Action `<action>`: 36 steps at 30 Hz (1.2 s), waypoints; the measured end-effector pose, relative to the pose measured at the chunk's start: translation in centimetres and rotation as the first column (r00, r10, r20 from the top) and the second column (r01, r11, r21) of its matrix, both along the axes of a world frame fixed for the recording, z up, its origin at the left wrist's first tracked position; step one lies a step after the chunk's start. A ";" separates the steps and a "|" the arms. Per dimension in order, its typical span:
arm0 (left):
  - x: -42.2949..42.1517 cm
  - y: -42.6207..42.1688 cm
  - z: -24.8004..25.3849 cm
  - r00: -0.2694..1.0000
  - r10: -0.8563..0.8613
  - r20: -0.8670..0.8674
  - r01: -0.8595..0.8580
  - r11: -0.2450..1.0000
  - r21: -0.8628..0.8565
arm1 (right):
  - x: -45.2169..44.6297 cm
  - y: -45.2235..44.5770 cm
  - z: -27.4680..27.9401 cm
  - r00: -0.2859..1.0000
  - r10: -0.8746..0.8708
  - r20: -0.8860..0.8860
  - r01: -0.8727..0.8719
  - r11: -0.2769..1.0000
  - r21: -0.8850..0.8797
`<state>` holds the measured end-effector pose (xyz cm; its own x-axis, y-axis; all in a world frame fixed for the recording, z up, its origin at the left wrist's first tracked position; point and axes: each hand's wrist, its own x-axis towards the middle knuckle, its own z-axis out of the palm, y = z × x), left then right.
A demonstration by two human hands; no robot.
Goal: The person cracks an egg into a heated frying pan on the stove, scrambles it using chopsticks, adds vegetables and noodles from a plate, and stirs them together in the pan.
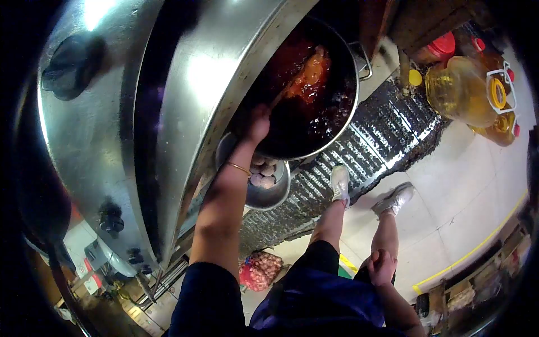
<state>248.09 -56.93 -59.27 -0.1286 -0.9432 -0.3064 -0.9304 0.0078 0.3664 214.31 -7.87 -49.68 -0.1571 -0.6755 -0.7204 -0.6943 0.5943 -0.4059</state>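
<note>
Pot [357,90]: wide and metal-rimmed, the landmark here; dark liquid [332,106] shows inside it.
Orange-brown piece [311,70]: inside the pot, glossy, at the far end of a thin shaft [279,98]; tool head or food, I cannot tell which.
Left hand [258,124]: over the pot's near side, fingers closed around the shaft's near end.
Right hand [382,267]: well apart from the pot, on its near side, fingers loosely curled; nothing held shows, but I cannot tell what the palm hides.
Metal bowl [281,196]: just beside the pot on the near side, with pale round balls [264,175] in it.
Steel unit [224,62]: left of the pot in view, hiding part of its rim.
Oil jugs [457,92]: right of the pot, well apart from it.
Step in hand: probably stirring or turning within the pot.
Next move: seems to call for a firm grip on the shaft and a slow sweep, with the fingers clear of the liquid.
</note>
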 end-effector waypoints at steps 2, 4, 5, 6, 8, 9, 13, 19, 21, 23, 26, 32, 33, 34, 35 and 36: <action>-0.7 0.0 1.2 0.999 0.017 -0.047 -0.016 1.000 0.010 | 0.1 -0.2 0.0 1.000 0.008 -0.007 -0.007 1.000 0.021; -1.1 -0.3 2.1 1.000 0.013 -0.015 -0.012 0.996 0.084 | 0.2 -0.1 -0.2 1.000 0.006 -0.017 -0.006 1.000 0.021; -1.2 -0.2 2.3 0.999 -0.020 -0.050 0.023 0.999 0.047 | 0.2 0.1 -0.4 1.000 0.001 -0.025 -0.001 1.000 0.010; -1.2 -0.1 2.5 0.995 -0.056 -0.085 0.057 0.998 0.009 | 0.2 0.3 -0.6 0.999 -0.004 -0.032 0.004 1.000 -0.001; -1.3 0.1 2.5 0.979 -0.101 -0.177 0.082 0.990 -0.113 | 0.1 0.4 -0.6 0.999 0.002 -0.035 -0.003 1.000 -0.016; -1.5 0.1 2.5 0.965 -0.115 -0.236 0.069 0.979 -0.194 | -0.1 0.3 -0.7 0.999 0.005 -0.038 -0.006 1.000 -0.024; -1.2 0.1 1.7 0.975 -0.124 0.186 0.184 0.918 -0.351 | -0.2 -0.5 -0.2 0.999 -0.013 -0.029 0.013 1.000 0.015; -4.6 -3.1 2.1 0.895 -0.314 0.316 0.374 0.915 -0.152 | -0.7 -0.1 -0.7 0.995 -0.099 0.030 0.094 0.987 0.128; -9.4 -4.3 6.0 0.878 -0.270 0.396 0.324 0.943 -0.074 | -0.8 -1.0 0.0 0.992 -0.116 0.050 0.108 0.984 0.139; -13.8 -5.5 9.5 0.902 -0.169 0.397 0.204 0.978 -0.048 | -0.7 -0.4 -0.4 0.997 -0.074 0.009 0.073 0.995 0.068; -17.8 -7.8 10.8 0.962 0.060 0.267 -0.039 0.996 -0.083 | -0.7 -0.6 -0.1 0.998 -0.066 -0.022 0.067 0.997 0.037; -19.8 -12.8 5.7 0.842 -0.270 0.467 0.315 0.949 -0.019 | -1.8 -0.6 -0.3 0.992 -0.124 0.021 0.119 0.979 0.163; -18.8 -13.5 4.9 0.769 -0.389 0.507 0.441 0.897 0.018 | -1.8 -0.6 -0.2 0.991 -0.134 0.021 0.129 0.979 0.159; -18.1 -14.1 4.1 0.700 -0.474 0.534 0.532 0.845 0.053 | -1.8 -0.7 -0.2 0.991 -0.136 0.018 0.132 0.979 0.153; -17.6 -14.6 3.8 0.657 -0.524 0.542 0.577 0.812 0.085 | -1.8 -0.8 -0.1 0.990 -0.138 0.014 0.135 0.980 0.146; -17.1 -15.0 3.2 0.625 -0.555 0.548 0.600 0.792 0.117 | -1.8 -0.9 -0.1 0.990 -0.141 0.010 0.138 0.981 0.139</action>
